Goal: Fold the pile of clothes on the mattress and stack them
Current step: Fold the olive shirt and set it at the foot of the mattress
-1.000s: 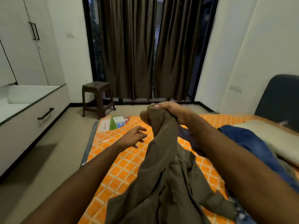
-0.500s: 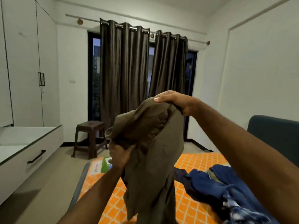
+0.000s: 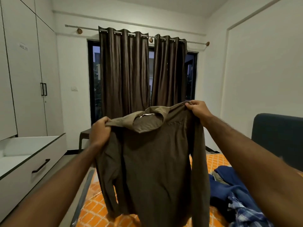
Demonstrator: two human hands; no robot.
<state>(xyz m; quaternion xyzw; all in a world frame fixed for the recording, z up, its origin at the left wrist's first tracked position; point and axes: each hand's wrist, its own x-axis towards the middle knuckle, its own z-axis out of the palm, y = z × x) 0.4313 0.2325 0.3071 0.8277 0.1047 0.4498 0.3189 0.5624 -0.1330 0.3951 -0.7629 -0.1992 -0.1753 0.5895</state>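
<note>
My left hand (image 3: 100,131) pinches one shoulder of the brown shirt (image 3: 152,163), fingers curled into the cloth; my right hand (image 3: 197,110) pinches the other shoulder, higher. The shirt hangs in the air above the orange mattress (image 3: 96,210), its hem low near the cover. I judge the uneven shoulders could skew the fold, and the dangling sleeves could bunch underneath on laying down. I count one shirt held, two hands, and one unfolded pile (image 3: 234,194) on the right, pieces uncountable.
</note>
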